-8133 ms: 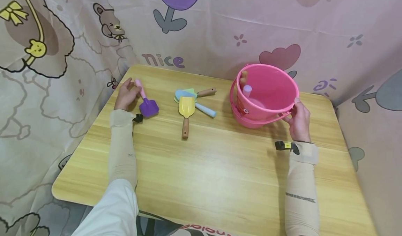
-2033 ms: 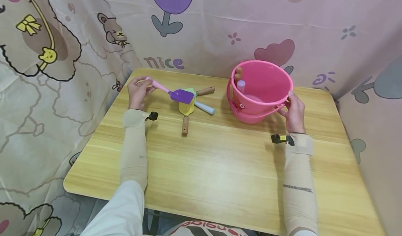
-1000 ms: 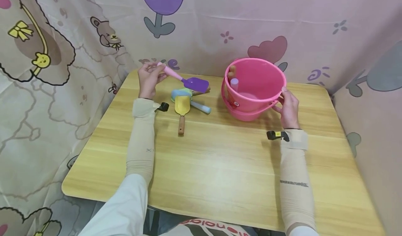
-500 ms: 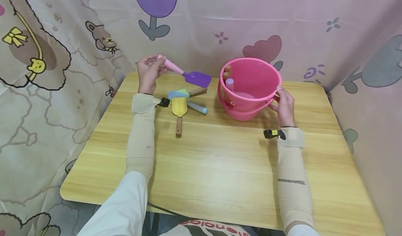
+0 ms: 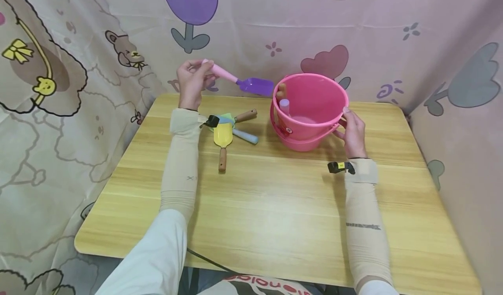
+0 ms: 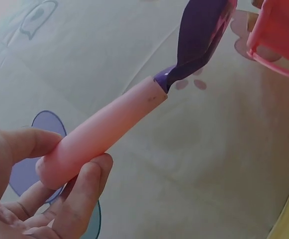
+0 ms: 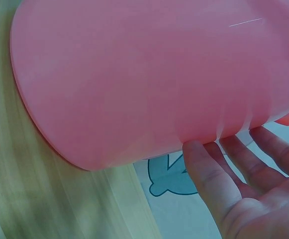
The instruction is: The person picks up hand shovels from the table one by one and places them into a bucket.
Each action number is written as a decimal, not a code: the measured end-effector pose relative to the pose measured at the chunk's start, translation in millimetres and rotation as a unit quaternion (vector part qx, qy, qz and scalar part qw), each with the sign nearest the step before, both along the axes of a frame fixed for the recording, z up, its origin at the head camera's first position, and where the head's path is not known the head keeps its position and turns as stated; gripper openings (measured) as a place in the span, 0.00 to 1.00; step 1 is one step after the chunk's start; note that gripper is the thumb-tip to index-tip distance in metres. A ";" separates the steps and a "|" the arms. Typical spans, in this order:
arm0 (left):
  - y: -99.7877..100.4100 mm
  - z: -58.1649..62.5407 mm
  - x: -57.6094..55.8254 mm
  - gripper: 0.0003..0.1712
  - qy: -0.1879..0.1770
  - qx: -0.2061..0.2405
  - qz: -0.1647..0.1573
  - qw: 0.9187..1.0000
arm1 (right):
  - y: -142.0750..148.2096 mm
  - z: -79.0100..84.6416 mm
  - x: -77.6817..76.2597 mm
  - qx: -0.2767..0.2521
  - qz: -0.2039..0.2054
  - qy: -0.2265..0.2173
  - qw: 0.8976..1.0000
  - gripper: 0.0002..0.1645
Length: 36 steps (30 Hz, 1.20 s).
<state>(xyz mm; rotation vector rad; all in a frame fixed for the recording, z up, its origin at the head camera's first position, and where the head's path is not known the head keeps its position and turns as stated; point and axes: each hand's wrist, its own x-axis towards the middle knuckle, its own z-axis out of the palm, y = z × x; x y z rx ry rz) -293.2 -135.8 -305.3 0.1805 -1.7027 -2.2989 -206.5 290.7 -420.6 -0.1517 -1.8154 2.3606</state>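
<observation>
My left hand [image 5: 193, 82] pinches the end of the pink handle of a small purple toy shovel [image 5: 256, 86]. In the left wrist view the thumb and fingers grip that shovel's handle [image 6: 104, 127]. The shovel is in the air, its blade tip near the left rim of a pink bucket [image 5: 310, 138]. A lilac handle end [image 5: 284, 106] and brown wooden handle ends [image 5: 281, 90] show inside the bucket, their lower parts hidden. My right hand [image 5: 355, 135] touches the bucket's right side near the rim; in the right wrist view its fingertips rest on the outer wall [image 7: 149, 99].
On the table [image 5: 275, 216] left of the bucket lie a yellow toy shovel [image 5: 223, 135] with a wooden handle, a blue tool [image 5: 245, 136] and a green one with a wooden handle [image 5: 246, 115], overlapping. A patterned curtain [image 5: 243, 33] closes off the back and sides.
The purple shovel, flat at the table's left eight seconds ago, has been lifted and carried right to the bucket in my left hand. The bucket stays on the table with my right hand at it.
</observation>
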 end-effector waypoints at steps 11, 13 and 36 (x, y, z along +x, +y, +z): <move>29.5 8.8 -9.3 0.15 0.021 0.009 -0.023 0.999 | 1.4 1.8 -0.1 0.008 -0.004 -0.005 1.000 0.31; 35.7 10.6 -11.3 0.15 0.022 0.007 -0.029 0.999 | 1.9 2.0 -0.5 0.008 -0.004 -0.004 1.000 0.31; 108.9 11.3 -19.2 0.17 0.043 -0.093 -0.108 0.989 | 2.0 -1.6 -0.5 0.028 -0.006 -0.010 1.000 0.31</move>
